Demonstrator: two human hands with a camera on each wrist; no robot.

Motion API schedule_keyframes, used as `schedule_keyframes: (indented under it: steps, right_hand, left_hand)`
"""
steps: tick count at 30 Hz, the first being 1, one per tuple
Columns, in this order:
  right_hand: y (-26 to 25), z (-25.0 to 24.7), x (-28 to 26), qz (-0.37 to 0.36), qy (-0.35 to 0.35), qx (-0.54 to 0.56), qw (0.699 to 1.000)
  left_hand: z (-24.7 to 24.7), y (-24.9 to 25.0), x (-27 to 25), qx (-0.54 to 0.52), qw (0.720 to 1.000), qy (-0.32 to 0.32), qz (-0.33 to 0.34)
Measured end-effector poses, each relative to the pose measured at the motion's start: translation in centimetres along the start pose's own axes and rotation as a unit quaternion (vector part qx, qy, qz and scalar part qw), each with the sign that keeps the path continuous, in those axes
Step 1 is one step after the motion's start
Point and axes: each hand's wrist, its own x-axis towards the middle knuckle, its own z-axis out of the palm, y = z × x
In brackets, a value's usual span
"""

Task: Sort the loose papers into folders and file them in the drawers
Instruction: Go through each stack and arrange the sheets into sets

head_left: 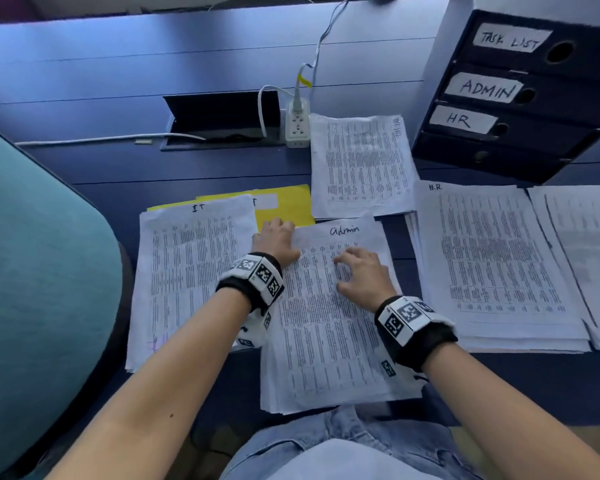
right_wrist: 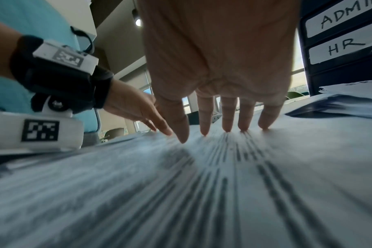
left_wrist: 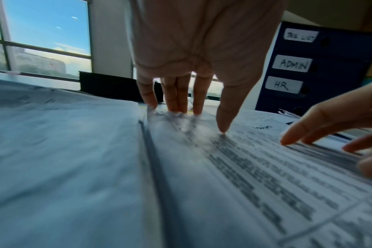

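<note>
— What are the hands doing?
— The left hand (head_left: 274, 241) and the right hand (head_left: 362, 273) are lying open, fingertips pressing on the "Admin" paper pile (head_left: 329, 327).
— Where is it sitting?
— On the desk (head_left: 118, 174), between the "IT" pile (head_left: 187, 268) and the "H.R." pile (head_left: 492, 261).

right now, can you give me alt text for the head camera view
Both hands, left hand and right hand, rest with fingers spread on a paper stack marked Admin on a dark blue desk. IT and H.R. stacks flank it; a yellow folder lies behind, labelled drawers far right.
</note>
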Motion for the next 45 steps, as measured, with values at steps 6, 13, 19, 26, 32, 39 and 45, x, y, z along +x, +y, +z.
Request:
schedule_keyframes:
  steps: [6,13,19,26,32,39,45]
  right_hand:
    - [0.2,1.3,-0.7,-0.009,0.015,-0.061,0.998]
    - [0.6,2.1,-0.3,0.070,0.177,0.031,0.981]
    - [2.9,0.8,-0.2,0.133,0.293,0.268,0.908]
    - [3.0,1.4,-1.8,0.021,0.260,0.348,0.901]
    - [3.2,1.8,-1.7,0.005,0.177,0.356,0.917]
    - [3.2,1.5,-1.5,-0.025,0.188,0.327,0.926]
    - [3.7,1.7,-1.2,0.000,0.184,0.309,0.933]
  left_hand:
    - [0.4,-0.6,-0.1,-0.039,0.995,0.052,0.074]
    - [-0.4,-1.4,-0.3,-0.120,0.984,0.088,0.097]
    - [-1.3,-2.7,-2.1,-0.245,0.948,-0.057,0.198]
    - [-2.3,-2.5,-0.8,-0.395,0.901,-0.144,0.106]
    - [-0.5,-2.6,1.3,-0.102,0.991,-0.058,0.058]
    - [0.4,-2.3,0.6,-0.044,0.995,0.014,0.088]
    - [-0.7,-2.2,0.3,-0.066,0.994,-0.011,0.084]
